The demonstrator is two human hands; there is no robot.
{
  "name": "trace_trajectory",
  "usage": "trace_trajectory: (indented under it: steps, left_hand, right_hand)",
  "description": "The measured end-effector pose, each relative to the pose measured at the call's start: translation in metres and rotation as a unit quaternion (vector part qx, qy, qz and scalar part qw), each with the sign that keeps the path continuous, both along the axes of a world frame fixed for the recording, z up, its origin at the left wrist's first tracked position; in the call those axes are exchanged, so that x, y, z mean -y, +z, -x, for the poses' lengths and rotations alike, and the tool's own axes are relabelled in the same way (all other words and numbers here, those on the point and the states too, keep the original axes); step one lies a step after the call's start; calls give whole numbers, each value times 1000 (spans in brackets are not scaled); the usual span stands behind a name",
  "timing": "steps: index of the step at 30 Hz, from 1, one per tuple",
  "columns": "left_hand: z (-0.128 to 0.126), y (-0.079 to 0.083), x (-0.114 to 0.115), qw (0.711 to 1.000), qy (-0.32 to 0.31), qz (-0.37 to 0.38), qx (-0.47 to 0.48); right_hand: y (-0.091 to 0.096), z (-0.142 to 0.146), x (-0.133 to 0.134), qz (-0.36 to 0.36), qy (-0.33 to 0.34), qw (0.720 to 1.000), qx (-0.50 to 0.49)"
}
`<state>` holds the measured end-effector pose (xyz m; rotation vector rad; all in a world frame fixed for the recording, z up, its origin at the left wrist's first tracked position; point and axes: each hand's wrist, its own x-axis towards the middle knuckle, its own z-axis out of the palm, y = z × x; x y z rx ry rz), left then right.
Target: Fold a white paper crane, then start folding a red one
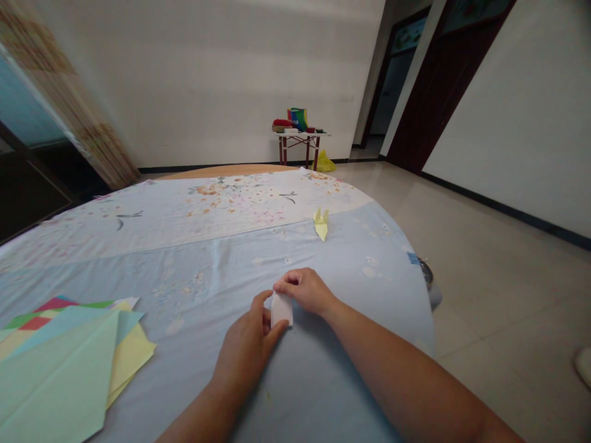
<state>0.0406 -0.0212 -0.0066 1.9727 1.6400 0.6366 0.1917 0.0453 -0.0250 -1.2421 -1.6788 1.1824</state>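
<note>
The small white folded-paper piece (282,311) is pinched by the left hand (247,338) at its left and lower edges and by the right hand (305,289) at its top, over the pale-blue floral cloth (180,344); uneven finger pressure may skew or wrinkle it.

The tablecloth (184,344) is matt, lightly wrinkled cloth. On it, the folded white piece (281,309), the yellow origami figure (321,227) and the stacked coloured sheets (60,375) are all smooth, matt paper. Beyond the tablecloth's far edge, the tabletop (231,170) looks like smooth wood. Right of the tablecloth, the floor tiles (498,307) are smooth and faintly glossy.
</note>
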Motion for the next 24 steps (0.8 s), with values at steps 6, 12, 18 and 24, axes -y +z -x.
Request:
trace_trajectory:
  steps: [6, 12, 18, 24]
  left_hand:
    - [-9, 1, 10, 955, -107, -150, -234]
    - [-22, -7, 28, 933, -149, -88, -317]
    - [-23, -6, 32, 931, -161, -46, -325]
    - [-24, -5, 31, 928, -166, -43, -332]
  right_hand:
    - [-3, 5, -11, -163, 20, 964, 211]
    - [-5, 6, -9, -210, -44, 919, 332]
    - [-4, 11, -17, -199, -70, 891, 401]
    - [6, 8, -26, -172, -75, 890, 415]
